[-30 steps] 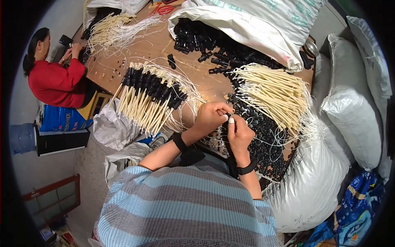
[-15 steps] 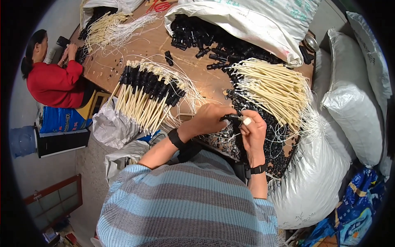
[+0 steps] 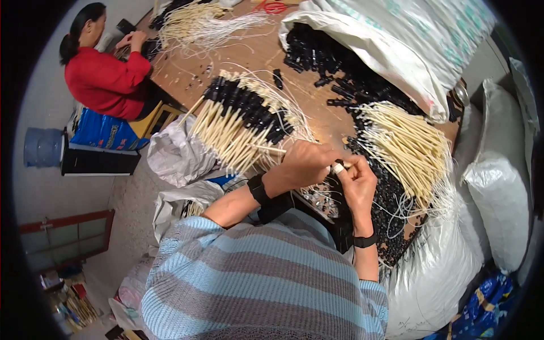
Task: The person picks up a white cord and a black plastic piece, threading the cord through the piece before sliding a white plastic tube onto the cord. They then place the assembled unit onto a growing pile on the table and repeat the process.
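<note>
My left hand is closed, its fingers meeting those of my right hand above the near edge of the table. A cream tube sticks out to the left from my left hand. Between the fingertips a small black piece shows, mostly hidden by the fingers. White wrapping covers part of my right thumb. Left of my hands lies a row of cream tubes with black connectors fitted on them. To the right is a pile of plain cream tubes with white wire ends.
A white sack spills black connectors on the brown table. Small black bits cover its near right corner. Full white sacks stand at the right. A person in red works at the far left.
The view has shifted, so the table appears farther right and turned. My hands have drawn closer together, and the black piece between them is now more covered by fingers.
</note>
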`<state>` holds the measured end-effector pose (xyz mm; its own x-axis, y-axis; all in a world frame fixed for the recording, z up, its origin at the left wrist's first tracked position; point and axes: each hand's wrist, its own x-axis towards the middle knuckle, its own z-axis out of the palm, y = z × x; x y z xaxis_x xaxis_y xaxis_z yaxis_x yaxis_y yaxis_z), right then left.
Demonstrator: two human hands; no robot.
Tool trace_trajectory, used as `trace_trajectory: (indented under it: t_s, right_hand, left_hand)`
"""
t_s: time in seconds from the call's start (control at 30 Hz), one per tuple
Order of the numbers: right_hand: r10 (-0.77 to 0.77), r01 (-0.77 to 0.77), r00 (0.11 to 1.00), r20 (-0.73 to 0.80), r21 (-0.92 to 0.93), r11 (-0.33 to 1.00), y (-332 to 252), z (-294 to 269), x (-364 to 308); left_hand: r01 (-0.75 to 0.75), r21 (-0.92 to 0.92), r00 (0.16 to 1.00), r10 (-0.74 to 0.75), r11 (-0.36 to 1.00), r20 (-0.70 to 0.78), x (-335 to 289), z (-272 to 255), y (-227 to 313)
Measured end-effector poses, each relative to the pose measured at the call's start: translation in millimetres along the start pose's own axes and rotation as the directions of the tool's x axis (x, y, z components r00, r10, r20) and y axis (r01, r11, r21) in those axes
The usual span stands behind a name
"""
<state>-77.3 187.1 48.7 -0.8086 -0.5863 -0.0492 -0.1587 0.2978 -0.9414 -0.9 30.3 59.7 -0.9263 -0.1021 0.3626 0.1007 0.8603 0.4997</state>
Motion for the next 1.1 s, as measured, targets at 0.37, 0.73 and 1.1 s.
trace_trajectory:
  t_s: [0.37,0.73,1.1]
  right_hand:
    - [-0.495,0.456,0.865,0.079,-0.534,0.711,-8.3,12.1,11.4]
    - [-0.367,-0.044,0.881,-0.298,-0.825,0.563,47.0,-89.7,10.8]
    - [-0.101,-0.032,0.982,-0.161,-0.662,0.749,53.3,-99.9,-5.5]
  left_hand:
    - [0.447,0.5,0.818,-0.113,0.742,-0.564,-18.2,-102.5,-102.6]
    - [0.042,0.056,0.982,-0.031,0.998,-0.186,86.0,68.7,-98.1]
    - [0.434,-0.204,0.901,-0.422,0.877,0.101,55.1,53.9,-49.7]
